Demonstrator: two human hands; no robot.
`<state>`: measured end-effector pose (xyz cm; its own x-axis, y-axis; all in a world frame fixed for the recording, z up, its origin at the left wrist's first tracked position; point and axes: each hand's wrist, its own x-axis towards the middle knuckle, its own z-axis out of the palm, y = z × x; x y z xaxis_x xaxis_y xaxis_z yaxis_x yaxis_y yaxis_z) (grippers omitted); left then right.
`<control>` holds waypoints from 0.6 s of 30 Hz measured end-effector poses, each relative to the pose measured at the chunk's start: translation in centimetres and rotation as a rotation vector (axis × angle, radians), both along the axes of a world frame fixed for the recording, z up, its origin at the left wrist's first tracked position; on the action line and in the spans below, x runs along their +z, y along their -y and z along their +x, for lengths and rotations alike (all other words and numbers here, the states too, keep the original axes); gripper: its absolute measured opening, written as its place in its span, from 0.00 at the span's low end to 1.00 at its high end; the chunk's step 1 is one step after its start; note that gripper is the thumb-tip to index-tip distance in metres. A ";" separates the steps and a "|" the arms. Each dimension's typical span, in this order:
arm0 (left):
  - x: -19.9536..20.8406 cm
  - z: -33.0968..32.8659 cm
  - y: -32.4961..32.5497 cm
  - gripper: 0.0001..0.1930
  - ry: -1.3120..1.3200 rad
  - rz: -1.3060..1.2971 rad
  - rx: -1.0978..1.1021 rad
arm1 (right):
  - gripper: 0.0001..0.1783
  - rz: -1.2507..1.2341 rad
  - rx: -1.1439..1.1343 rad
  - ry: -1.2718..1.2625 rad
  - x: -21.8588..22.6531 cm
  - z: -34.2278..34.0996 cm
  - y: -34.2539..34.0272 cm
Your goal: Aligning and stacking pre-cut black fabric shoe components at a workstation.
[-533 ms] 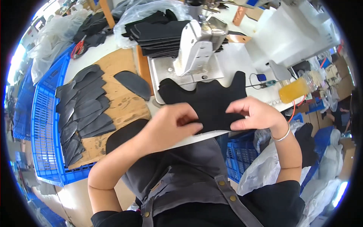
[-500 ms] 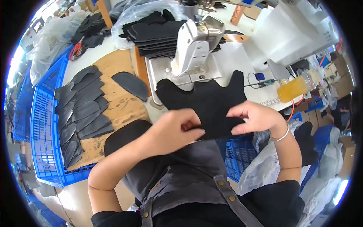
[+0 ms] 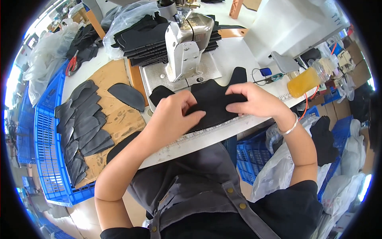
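Observation:
A black cut fabric piece [image 3: 213, 97] with a notched far edge lies on the white table, in front of a white sewing machine [image 3: 181, 53]. My left hand [image 3: 169, 115] is on its left part, fingers curled and thumb resting on the cloth. From the right, my right hand [image 3: 256, 100] holds the piece with its thumb and fingers on the cloth, a small gap between their tips. The undersides of both hands are hidden. A ruler strip [image 3: 207, 132] runs along the table's near edge, just below the piece.
Left, a blue crate [image 3: 47, 147] borders a brown board [image 3: 119, 123] with overlapping dark pieces [image 3: 85, 123] and one half-round piece [image 3: 126, 96]. Folded black fabric [image 3: 145, 42] is stacked behind the machine. A bottle of yellow liquid [image 3: 304, 83] and small snips [image 3: 274, 79] lie right.
Both hands have moved away from my lap toward the machine, carrying the black fabric piece onto the table. The ruler strip at the near edge is now uncovered. My view has shifted slightly.

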<state>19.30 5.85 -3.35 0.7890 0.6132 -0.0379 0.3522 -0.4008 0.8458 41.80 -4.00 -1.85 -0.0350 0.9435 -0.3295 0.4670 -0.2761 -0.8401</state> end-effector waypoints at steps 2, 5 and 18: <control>-1.2 0.9 -0.8 0.15 -0.044 0.049 0.001 | 0.28 0.080 0.063 0.184 -1.3 0.8 -0.8; -2.6 1.4 -1.3 0.19 -0.090 0.074 0.000 | 0.31 0.189 0.102 0.282 -3.3 1.1 -0.9; -2.8 1.2 -0.1 0.22 -0.146 0.159 -0.010 | 0.32 0.085 0.142 0.413 -1.6 -0.1 -0.8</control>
